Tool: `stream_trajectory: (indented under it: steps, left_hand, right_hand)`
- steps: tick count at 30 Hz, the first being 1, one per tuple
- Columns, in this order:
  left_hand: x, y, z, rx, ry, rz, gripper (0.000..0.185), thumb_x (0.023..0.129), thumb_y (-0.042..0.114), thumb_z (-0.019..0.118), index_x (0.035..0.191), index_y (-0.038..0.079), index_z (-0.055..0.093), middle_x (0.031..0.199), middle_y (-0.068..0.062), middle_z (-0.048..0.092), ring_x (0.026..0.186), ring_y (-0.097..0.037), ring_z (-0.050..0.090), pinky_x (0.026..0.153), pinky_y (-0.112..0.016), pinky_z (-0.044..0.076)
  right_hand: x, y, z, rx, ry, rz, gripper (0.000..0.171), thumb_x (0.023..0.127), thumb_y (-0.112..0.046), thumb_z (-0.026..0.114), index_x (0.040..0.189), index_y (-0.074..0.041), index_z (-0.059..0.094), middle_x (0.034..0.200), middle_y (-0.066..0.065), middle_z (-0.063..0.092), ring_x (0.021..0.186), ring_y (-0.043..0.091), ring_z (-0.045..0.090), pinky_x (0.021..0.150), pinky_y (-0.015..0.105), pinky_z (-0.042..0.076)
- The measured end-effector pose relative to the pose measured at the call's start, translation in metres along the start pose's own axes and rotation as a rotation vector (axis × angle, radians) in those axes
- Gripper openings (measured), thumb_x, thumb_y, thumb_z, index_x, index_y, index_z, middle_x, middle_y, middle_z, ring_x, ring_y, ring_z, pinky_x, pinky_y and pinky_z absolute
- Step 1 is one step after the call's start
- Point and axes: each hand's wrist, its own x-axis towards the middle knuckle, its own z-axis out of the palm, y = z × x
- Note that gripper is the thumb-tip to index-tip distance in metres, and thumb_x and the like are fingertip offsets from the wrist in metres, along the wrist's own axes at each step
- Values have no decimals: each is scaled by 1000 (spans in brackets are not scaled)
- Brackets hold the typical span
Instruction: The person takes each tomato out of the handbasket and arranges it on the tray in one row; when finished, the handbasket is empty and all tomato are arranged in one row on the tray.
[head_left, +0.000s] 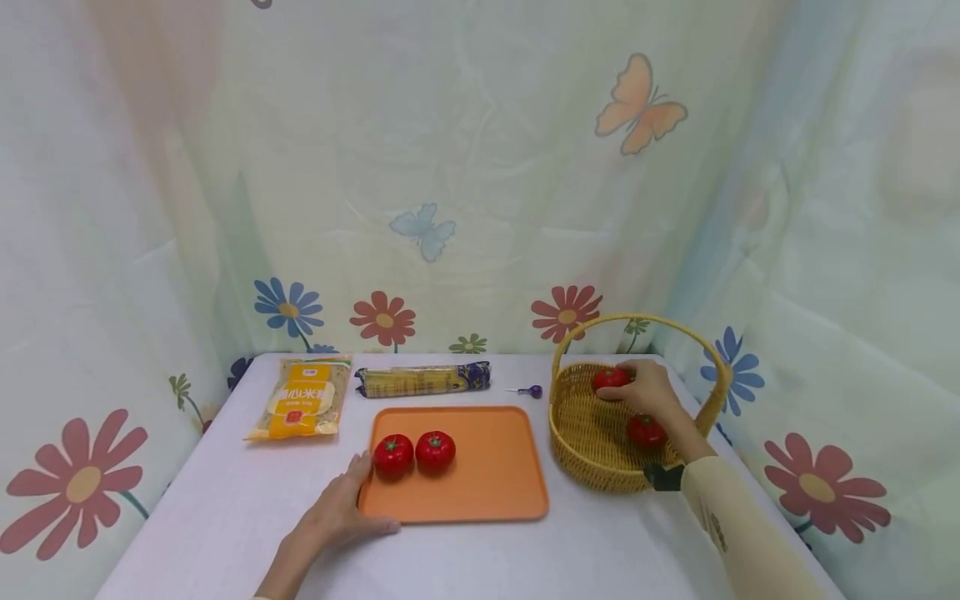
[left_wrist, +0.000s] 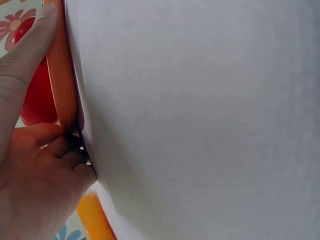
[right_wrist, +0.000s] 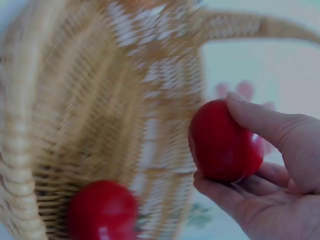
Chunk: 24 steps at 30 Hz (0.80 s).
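Observation:
My right hand [head_left: 647, 390] reaches into the wicker basket [head_left: 581, 433] and grips a red tomato [head_left: 610, 379]; the right wrist view shows that tomato [right_wrist: 222, 145] pinched between thumb and fingers. A second tomato [head_left: 646, 432] lies on the basket floor, seen again as the lower tomato [right_wrist: 102, 210]. Two more tomatoes [head_left: 393, 455] [head_left: 435, 451] sit on the orange tray [head_left: 487, 483]. My left hand [head_left: 341, 512] lies flat on the white table with its fingers against the tray's left edge [left_wrist: 60, 75].
A yellow noodle packet [head_left: 300, 400] and a long pasta packet [head_left: 423, 379] lie behind the tray. A small purple object [head_left: 531, 391] lies between the pasta and the basket. The floral curtain [head_left: 480, 167] closes in the table on three sides.

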Motion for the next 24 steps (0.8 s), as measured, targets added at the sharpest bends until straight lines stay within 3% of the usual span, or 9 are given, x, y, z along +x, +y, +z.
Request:
stream_trajectory:
  steps: [7, 13, 18, 24]
  left_hand:
    - [-1, 2, -1, 5, 1, 1, 128, 60, 59, 92, 160, 8, 29, 164, -21, 26, 149, -46, 24, 115, -66, 28]
    - [-2, 3, -2, 4, 2, 3, 128, 61, 59, 92, 160, 8, 29, 164, -21, 26, 150, -45, 23, 115, -65, 28]
    - [-2, 4, -2, 6, 4, 2, 127, 61, 59, 92, 160, 9, 29, 164, -21, 25, 150, -45, 23, 115, -66, 28]
    - [-4, 5, -1, -11, 7, 6, 127, 61, 58, 92, 159, 8, 30, 164, -22, 26, 150, -45, 23, 115, -66, 28]
  right_hand:
    - [-42, -41, -19, 30, 58, -114, 82, 83, -45, 83, 144, 0, 52, 132, 27, 59, 117, 43, 58, 92, 57, 56]
    - [-81, -71, -16, 151, 53, -279, 71, 83, -37, 84, 140, -4, 57, 133, 21, 62, 113, 39, 64, 87, 47, 60]
    - [-96, -94, 16, 244, 20, -288, 66, 81, -30, 87, 137, -6, 60, 134, 17, 61, 116, 38, 62, 87, 43, 61]
    - [-98, -122, 79, 275, -32, -228, 65, 75, -22, 92, 132, -8, 64, 129, 13, 64, 113, 33, 63, 88, 44, 60]
